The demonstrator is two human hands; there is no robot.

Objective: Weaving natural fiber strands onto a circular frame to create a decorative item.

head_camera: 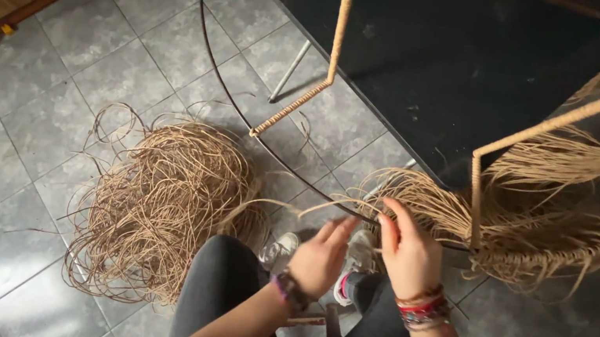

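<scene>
Matt straw cord (159, 211); metal frame (210, 52); glossy tiles (22, 174).

Bare forearms, beaded bracelets (423, 310) on both wrists, dark trousers (218, 291), pale sneakers (361, 249)

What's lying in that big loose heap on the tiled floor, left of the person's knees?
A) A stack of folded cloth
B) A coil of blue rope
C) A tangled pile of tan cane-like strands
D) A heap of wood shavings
C: the heap is a tangle of long, thin tan strands, like those both hands work at the metal frame.
</scene>
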